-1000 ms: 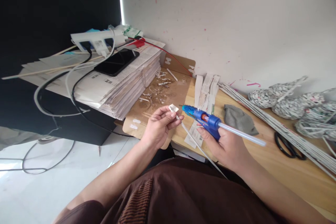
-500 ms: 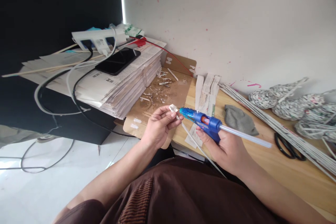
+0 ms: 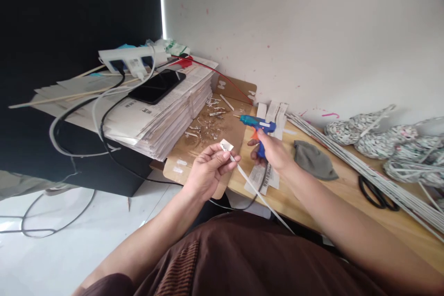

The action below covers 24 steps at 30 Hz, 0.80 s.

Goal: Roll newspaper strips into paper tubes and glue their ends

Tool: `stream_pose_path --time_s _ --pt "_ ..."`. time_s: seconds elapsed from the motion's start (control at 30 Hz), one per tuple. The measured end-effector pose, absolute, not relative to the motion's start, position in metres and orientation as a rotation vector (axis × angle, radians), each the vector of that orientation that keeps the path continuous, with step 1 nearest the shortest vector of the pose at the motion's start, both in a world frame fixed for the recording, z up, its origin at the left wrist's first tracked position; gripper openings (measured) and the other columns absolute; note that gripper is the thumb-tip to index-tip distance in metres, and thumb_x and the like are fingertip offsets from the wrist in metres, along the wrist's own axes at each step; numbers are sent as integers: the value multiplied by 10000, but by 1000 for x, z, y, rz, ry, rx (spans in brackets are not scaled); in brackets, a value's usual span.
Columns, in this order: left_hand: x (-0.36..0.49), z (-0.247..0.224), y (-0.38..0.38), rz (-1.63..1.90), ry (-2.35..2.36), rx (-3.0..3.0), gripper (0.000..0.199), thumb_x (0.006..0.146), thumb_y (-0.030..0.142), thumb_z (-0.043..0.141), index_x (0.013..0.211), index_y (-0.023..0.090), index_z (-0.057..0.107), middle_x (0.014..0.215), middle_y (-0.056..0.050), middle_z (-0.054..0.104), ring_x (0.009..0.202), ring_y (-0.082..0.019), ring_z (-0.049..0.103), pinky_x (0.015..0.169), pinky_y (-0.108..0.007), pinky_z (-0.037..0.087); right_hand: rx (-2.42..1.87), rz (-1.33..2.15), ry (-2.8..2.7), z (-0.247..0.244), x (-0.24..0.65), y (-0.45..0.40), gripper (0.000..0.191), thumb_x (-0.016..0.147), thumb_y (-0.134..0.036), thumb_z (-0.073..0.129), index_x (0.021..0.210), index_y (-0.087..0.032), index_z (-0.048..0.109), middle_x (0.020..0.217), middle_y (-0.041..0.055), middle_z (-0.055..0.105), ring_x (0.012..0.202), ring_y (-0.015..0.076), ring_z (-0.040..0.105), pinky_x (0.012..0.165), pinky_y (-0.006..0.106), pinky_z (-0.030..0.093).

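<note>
Between its thumb and fingers, my left hand (image 3: 211,166) pinches a thin rolled paper stick (image 3: 258,195) near its upper end. A small flap of paper (image 3: 226,145) spreads out at that end, and the stick slants down right toward my lap. My right hand (image 3: 272,151) is wrapped round the handle of a blue glue gun (image 3: 258,125). The gun's nozzle points left above a brown cardboard sheet (image 3: 231,132) strewn with paper scraps, apart from the paper flap.
A stack of newspaper (image 3: 156,120) at the left carries a phone (image 3: 157,86), a power strip (image 3: 133,58) and looping cables. Paper strips (image 3: 275,118), a grey cloth (image 3: 314,161), black scissors (image 3: 374,193), long paper sticks (image 3: 347,159) and woven paper pieces (image 3: 376,138) lie rightward.
My right hand has moved up with the glue gun and turned it, taking the nozzle away from the paper flap. My left hand keeps its pinch on the stick, nearly in place.
</note>
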<state>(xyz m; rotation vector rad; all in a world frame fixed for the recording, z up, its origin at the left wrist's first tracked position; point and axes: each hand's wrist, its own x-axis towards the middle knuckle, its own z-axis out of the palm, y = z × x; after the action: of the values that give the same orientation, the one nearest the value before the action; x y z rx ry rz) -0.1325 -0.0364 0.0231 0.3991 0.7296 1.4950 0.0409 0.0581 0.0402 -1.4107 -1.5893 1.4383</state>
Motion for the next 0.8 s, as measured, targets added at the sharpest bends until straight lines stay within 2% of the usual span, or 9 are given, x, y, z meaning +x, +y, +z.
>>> stream_pose_path --time_s 0.17,0.23,0.3,0.47,0.53,0.6,0.63,0.73,0.8 --pt "-135 27 -40 1424 728 383 139 735 120 759 772 108 625 839 -76 724 858 -206 732 728 -207 596 -1620 1080 -2017 35 3 104 770 894 -739 188 671 -151 633 584 110 668 436 176 595 543 312 475" --pt "-136 28 -40 1418 736 379 132 737 122 759 772 111 633 841 -75 723 865 -209 732 736 -214 598 -1679 861 -2206 37 -12 116 787 937 -672 135 701 -143 667 626 124 690 493 189 634 643 318 492" --pt "-136 27 -40 1424 734 378 139 733 122 764 780 119 634 839 -69 721 870 -212 731 737 -219 598 -1724 791 -2245 38 -23 127 779 949 -648 147 744 -124 686 633 146 692 550 221 662 661 331 489" --pt "-139 25 -38 1447 701 362 153 731 115 764 811 133 634 823 -56 717 890 -223 729 752 -225 596 -1698 600 -2304 44 -30 128 720 939 -651 233 797 -114 692 885 225 717 975 328 662 808 372 459" --pt "-140 24 -37 1455 689 353 152 734 109 757 819 133 633 829 -56 718 893 -223 728 755 -225 596 -1577 560 -2382 49 -21 112 675 929 -658 280 763 -139 678 920 205 714 1000 331 649 810 374 455" --pt "-142 23 -36 1463 689 352 136 746 106 744 823 129 635 838 -58 717 891 -214 728 756 -221 595 -1435 768 -2405 54 -6 87 634 909 -680 331 706 -169 647 777 134 707 840 265 675 730 334 474" --pt "-142 22 -35 1465 695 353 123 753 104 737 822 126 638 839 -58 716 878 -202 728 758 -217 594 -1381 1025 -2365 56 3 73 617 892 -698 357 713 -176 635 719 97 692 734 223 671 658 309 481" --pt "-139 22 -33 1453 709 357 95 763 103 727 816 120 650 839 -55 711 838 -172 726 750 -208 594 -1127 1717 -2157 59 29 32 522 872 -670 455 838 -175 617 764 58 692 645 160 647 556 266 480" --pt "-136 23 -31 1427 709 351 93 759 104 731 802 120 650 837 -53 709 844 -172 724 735 -200 593 -1126 1611 -2078 57 42 12 413 792 -584 650 845 -177 609 740 28 681 637 135 630 576 247 478"
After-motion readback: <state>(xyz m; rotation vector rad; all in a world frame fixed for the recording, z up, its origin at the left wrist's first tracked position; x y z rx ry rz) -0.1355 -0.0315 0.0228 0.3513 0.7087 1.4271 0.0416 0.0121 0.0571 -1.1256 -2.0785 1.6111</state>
